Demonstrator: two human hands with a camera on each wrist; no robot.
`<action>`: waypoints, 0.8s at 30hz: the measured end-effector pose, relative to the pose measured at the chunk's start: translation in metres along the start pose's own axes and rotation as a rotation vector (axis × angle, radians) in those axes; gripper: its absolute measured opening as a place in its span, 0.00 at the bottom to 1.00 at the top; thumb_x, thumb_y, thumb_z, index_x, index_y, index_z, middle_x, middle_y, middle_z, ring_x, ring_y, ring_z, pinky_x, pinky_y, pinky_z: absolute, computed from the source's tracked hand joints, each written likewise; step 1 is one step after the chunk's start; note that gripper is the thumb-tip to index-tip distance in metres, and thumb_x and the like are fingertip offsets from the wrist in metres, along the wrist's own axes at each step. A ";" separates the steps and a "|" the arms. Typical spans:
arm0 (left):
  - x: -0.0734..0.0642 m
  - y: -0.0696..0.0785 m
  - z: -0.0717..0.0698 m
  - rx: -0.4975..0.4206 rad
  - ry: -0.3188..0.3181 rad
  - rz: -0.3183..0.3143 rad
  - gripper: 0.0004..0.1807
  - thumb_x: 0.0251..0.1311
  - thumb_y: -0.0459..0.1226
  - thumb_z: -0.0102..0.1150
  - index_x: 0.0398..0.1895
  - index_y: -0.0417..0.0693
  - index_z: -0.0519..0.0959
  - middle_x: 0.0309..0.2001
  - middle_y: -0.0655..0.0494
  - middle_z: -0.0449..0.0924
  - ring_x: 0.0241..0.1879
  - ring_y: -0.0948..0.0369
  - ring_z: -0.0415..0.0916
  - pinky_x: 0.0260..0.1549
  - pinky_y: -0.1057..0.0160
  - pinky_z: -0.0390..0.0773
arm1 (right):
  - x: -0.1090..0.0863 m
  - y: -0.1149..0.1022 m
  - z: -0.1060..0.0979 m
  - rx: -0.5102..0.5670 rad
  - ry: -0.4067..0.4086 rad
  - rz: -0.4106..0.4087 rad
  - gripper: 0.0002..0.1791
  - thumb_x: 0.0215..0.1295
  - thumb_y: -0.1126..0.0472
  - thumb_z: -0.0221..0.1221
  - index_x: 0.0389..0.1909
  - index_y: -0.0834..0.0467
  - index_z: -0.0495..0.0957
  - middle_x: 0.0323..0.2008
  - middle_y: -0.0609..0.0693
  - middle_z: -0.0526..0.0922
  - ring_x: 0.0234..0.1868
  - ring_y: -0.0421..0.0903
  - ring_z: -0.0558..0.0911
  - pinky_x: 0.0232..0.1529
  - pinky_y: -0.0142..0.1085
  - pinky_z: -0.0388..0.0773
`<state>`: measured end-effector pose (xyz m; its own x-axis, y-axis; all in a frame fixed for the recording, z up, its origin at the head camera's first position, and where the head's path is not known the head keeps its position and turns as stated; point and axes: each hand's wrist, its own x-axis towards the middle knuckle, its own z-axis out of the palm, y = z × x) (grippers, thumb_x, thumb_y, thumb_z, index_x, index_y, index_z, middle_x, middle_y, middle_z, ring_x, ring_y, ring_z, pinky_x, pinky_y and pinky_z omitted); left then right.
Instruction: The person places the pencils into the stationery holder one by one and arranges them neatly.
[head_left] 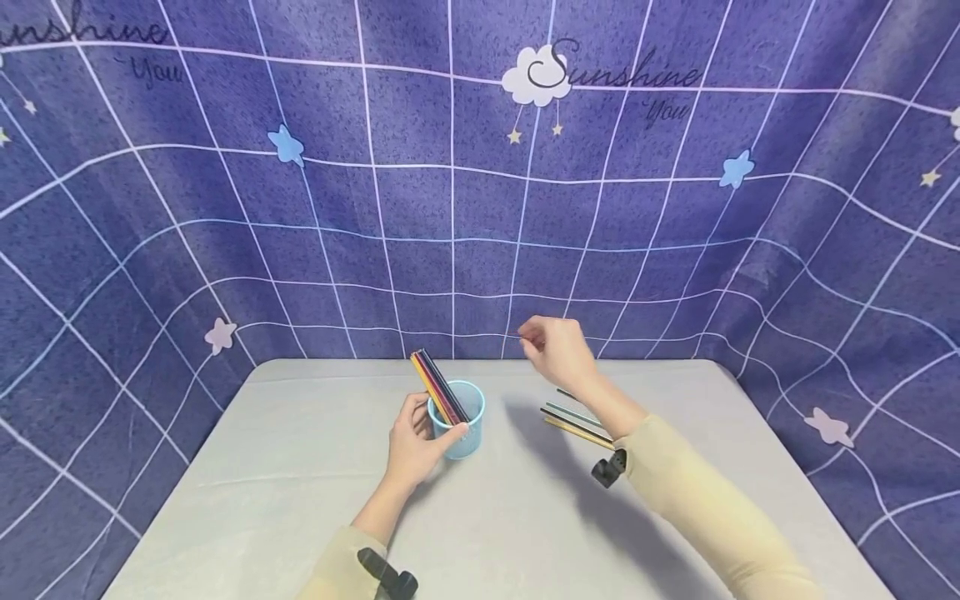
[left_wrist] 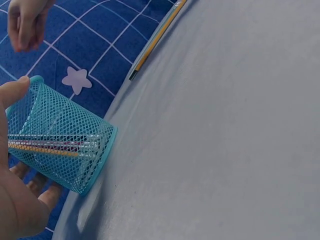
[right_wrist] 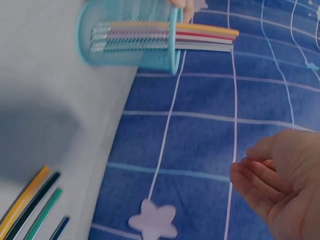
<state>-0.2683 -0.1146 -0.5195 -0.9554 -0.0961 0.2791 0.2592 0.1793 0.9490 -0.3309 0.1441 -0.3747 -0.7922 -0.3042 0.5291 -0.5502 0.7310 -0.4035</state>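
My left hand (head_left: 411,447) grips a light blue mesh pencil cup (head_left: 467,442) around its side, with the thumb near the rim. Several colored pencils (head_left: 433,382) lean toward the left inside it, yellow, red and dark ones among them; the left wrist view shows their lower ends through the mesh (left_wrist: 65,117). Up in the air to the right of the cup is my right hand (head_left: 558,350), fingers loosely bent and holding nothing. Below that hand and its forearm, several more pencils (head_left: 573,427) lie on the table, yellow, black, teal and dark blue, partly hidden by the arm.
A pale cloth covers the table (head_left: 300,483). Behind it and at both sides hangs a blue grid-patterned curtain (head_left: 405,208) with stars and clouds. Each sleeve carries a dark strapped device, one on the left (head_left: 386,573) and one on the right (head_left: 609,468).
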 end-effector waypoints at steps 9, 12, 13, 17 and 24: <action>0.000 0.000 0.001 0.007 0.007 0.006 0.39 0.47 0.36 0.87 0.62 0.47 0.75 0.59 0.45 0.88 0.63 0.45 0.84 0.69 0.44 0.82 | -0.030 0.038 -0.004 -0.065 -0.018 0.010 0.04 0.64 0.70 0.68 0.39 0.65 0.88 0.32 0.56 0.93 0.31 0.49 0.91 0.36 0.43 0.93; -0.001 0.001 0.000 -0.003 0.011 0.011 0.38 0.47 0.35 0.86 0.62 0.46 0.75 0.59 0.44 0.88 0.63 0.44 0.84 0.69 0.44 0.81 | -0.041 0.053 -0.001 -0.082 -0.023 0.000 0.03 0.61 0.71 0.67 0.36 0.64 0.87 0.28 0.54 0.92 0.28 0.47 0.90 0.33 0.42 0.92; -0.002 0.001 0.000 -0.008 0.011 0.011 0.38 0.47 0.34 0.86 0.62 0.45 0.75 0.59 0.43 0.88 0.63 0.44 0.84 0.69 0.44 0.81 | -0.045 0.057 0.000 -0.085 -0.026 0.003 0.03 0.61 0.71 0.68 0.35 0.63 0.86 0.27 0.54 0.91 0.27 0.46 0.90 0.32 0.41 0.91; -0.002 0.000 0.000 -0.011 0.012 0.012 0.38 0.47 0.34 0.86 0.62 0.46 0.75 0.59 0.44 0.88 0.64 0.44 0.84 0.70 0.44 0.81 | -0.056 0.071 0.002 -0.095 -0.045 0.009 0.03 0.60 0.72 0.67 0.34 0.63 0.86 0.26 0.53 0.91 0.26 0.45 0.88 0.31 0.40 0.90; -0.001 -0.002 -0.001 -0.004 0.008 0.010 0.39 0.47 0.37 0.87 0.63 0.48 0.76 0.59 0.45 0.88 0.64 0.45 0.84 0.70 0.44 0.81 | -0.075 0.086 0.006 -0.131 -0.078 0.011 0.04 0.59 0.71 0.68 0.35 0.63 0.87 0.25 0.50 0.89 0.25 0.41 0.86 0.30 0.36 0.88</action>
<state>-0.2681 -0.1154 -0.5217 -0.9516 -0.1024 0.2896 0.2692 0.1764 0.9468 -0.3209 0.2261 -0.4539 -0.8189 -0.3384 0.4636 -0.5061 0.8067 -0.3052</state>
